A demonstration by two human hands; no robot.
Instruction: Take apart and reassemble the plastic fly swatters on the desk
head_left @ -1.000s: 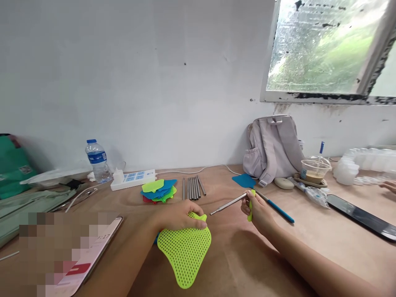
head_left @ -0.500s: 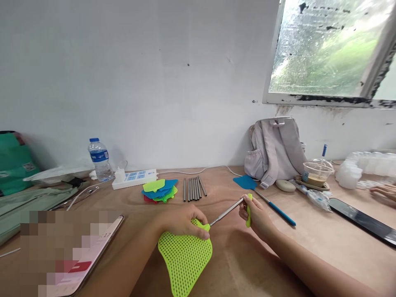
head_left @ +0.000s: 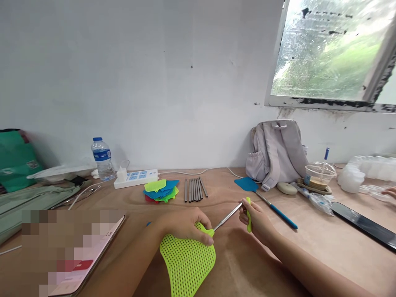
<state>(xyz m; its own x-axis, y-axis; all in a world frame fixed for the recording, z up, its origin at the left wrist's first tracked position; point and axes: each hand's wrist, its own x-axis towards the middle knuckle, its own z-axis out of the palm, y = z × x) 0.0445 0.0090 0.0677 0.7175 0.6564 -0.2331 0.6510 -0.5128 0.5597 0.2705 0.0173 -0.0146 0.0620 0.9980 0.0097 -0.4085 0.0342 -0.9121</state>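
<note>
My left hand (head_left: 182, 225) is closed on the narrow top of a lime-green perforated swatter head (head_left: 187, 262) lying on the wooden table (head_left: 235, 264). My right hand (head_left: 258, 220) grips a telescopic metal rod with a lime-green handle (head_left: 229, 215). The rod's tip meets the socket of the swatter head beside my left fingers. An assembled blue swatter (head_left: 269, 204) lies just beyond my right hand.
Further back lie a pile of coloured swatter heads (head_left: 160, 191) and several metal rods (head_left: 194, 189). A power strip (head_left: 135, 178), water bottle (head_left: 102, 159), grey backpack (head_left: 276, 153), drink cup (head_left: 318, 174) and black phone (head_left: 363, 224) surround them. Another person's hand (head_left: 390, 192) shows at right.
My right hand has swung the rod down and left until its tip reached the swatter head's socket. My left hand shifted the head slightly nearer me.
</note>
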